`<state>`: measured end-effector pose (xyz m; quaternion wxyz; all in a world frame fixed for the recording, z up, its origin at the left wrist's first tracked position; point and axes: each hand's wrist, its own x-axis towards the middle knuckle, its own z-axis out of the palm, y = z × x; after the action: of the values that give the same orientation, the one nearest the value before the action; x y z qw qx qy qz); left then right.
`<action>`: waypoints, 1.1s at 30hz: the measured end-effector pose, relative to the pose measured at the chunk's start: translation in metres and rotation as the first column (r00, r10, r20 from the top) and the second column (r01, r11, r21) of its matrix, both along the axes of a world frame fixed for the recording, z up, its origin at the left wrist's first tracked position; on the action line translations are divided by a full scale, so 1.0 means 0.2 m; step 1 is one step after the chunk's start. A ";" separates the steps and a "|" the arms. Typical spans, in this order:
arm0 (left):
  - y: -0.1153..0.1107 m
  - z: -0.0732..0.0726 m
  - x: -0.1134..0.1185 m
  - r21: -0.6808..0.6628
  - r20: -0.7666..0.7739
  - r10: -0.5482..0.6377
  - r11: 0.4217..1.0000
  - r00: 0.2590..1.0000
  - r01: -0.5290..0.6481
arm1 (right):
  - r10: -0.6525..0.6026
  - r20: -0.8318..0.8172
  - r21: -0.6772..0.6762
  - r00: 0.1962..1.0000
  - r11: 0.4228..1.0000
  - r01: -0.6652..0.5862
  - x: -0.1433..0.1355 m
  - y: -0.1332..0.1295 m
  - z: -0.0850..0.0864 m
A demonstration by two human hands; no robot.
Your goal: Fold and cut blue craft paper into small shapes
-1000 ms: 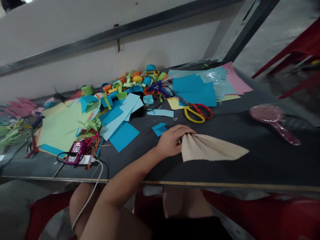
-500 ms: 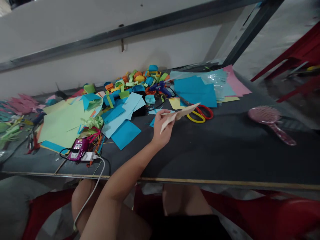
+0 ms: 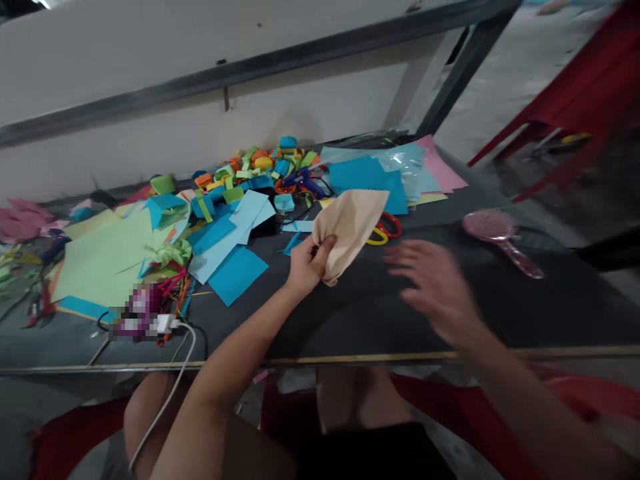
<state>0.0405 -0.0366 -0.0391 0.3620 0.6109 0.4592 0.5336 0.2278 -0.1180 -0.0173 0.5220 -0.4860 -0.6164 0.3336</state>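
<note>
My left hand (image 3: 307, 263) pinches a crinkled beige piece of paper (image 3: 357, 223) between thumb and fingers, held up above the dark table. One edge of it looks finely zigzagged. To its right my right hand (image 3: 433, 283) is blurred by motion, fingers stretched out and holding nothing, apart from the paper. Behind the paper, scissors with red and yellow handles (image 3: 393, 225) lie on the table, their blades hidden. Blue sheets (image 3: 237, 273) and pale blue strips (image 3: 235, 233) lie left of my left hand.
Several small coloured paper pieces (image 3: 260, 163) are heaped at the back near a blue glue gun (image 3: 305, 180). A pink hairbrush (image 3: 500, 237) lies at right. On the left are green paper (image 3: 105, 253) and a purple power socket (image 3: 140, 310) with a white cable (image 3: 175, 393).
The beige paper has turned from nearly edge-on to show its broad face. My right hand has come into view from the right. The view has shifted slightly to the right.
</note>
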 end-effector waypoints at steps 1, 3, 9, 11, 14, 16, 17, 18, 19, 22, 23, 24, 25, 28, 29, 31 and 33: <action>-0.01 0.01 0.00 0.003 -0.007 0.019 1.000 1.000 -0.018 | 0.061 -0.055 -0.065 0.997 0.996 -0.064 -0.06 0.05 -0.01; -0.01 0.02 -0.01 0.010 -0.021 0.056 0.998 0.998 -0.055 | 0.155 -0.154 -0.213 0.976 0.959 -0.186 -0.18 0.18 -0.02; 0.07 0.07 -0.11 0.027 0.040 0.152 0.988 0.988 -0.153 | 0.052 -0.264 -0.276 0.963 0.953 -0.127 -0.26 0.41 -0.04; 0.11 0.10 -0.15 0.016 0.091 0.026 0.999 0.995 -0.028 | 0.044 -0.244 -0.208 0.969 0.973 -0.097 -0.22 0.43 -0.03; 0.13 0.14 -0.21 -0.141 0.090 -0.326 0.931 0.941 0.336 | 0.122 -0.216 -0.087 0.969 0.986 -0.143 -0.14 0.45 0.02; 0.14 0.16 -0.24 -0.167 0.104 -0.442 0.876 0.891 0.453 | 0.296 -0.190 -0.113 0.936 0.941 -0.320 -0.11 0.45 0.08; 0.13 0.17 -0.25 -0.162 0.130 -0.460 0.864 0.878 0.477 | 0.395 -0.179 -0.138 0.901 0.897 -0.420 -0.09 0.45 0.11; 0.13 0.18 -0.26 -0.157 0.170 -0.454 0.864 0.875 0.478 | 0.477 -0.153 -0.142 0.866 0.856 -0.497 -0.07 0.45 0.15; 0.13 0.20 -0.27 -0.168 0.216 -0.434 0.866 0.875 0.471 | 0.536 -0.112 -0.129 0.837 0.827 -0.547 -0.06 0.45 0.18; 0.12 0.23 -0.30 -0.238 0.327 -0.366 0.860 0.871 0.451 | 0.660 -0.038 -0.104 0.750 0.744 -0.660 -0.03 0.44 0.24; 0.13 0.23 -0.30 -0.242 0.352 -0.363 0.855 0.863 0.459 | 0.672 -0.084 -0.104 0.736 0.728 -0.677 -0.04 0.44 0.25; 0.13 0.23 -0.31 -0.232 0.374 -0.363 0.854 0.853 0.465 | 0.650 -0.170 -0.103 0.741 0.736 -0.670 -0.05 0.44 0.25; 0.13 0.23 -0.31 -0.212 0.383 -0.362 0.861 0.850 0.462 | 0.588 -0.277 -0.110 0.760 0.766 -0.633 -0.07 0.44 0.25; 0.13 0.20 -0.30 -0.142 0.289 -0.310 0.922 0.906 0.361 | 0.233 -0.505 -0.265 0.831 0.874 -0.406 -0.17 0.44 0.21; 0.13 0.20 -0.30 -0.119 0.231 -0.286 0.940 0.930 0.319 | 0.152 -0.509 -0.356 0.848 0.860 -0.367 -0.20 0.44 0.19; 0.12 0.20 -0.30 -0.096 0.181 -0.255 0.957 0.950 0.275 | 0.109 -0.489 -0.480 0.865 0.795 -0.371 -0.25 0.44 0.19; 0.10 0.24 -0.28 -0.121 0.296 -0.252 0.947 0.921 0.298 | 0.138 -0.484 -0.487 0.864 0.778 -0.398 -0.27 0.40 0.23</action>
<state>-0.0152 -0.0163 0.0089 0.5432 0.5569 0.3559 0.5179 0.1743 -0.0374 0.0285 0.4179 -0.4403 -0.4238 0.6723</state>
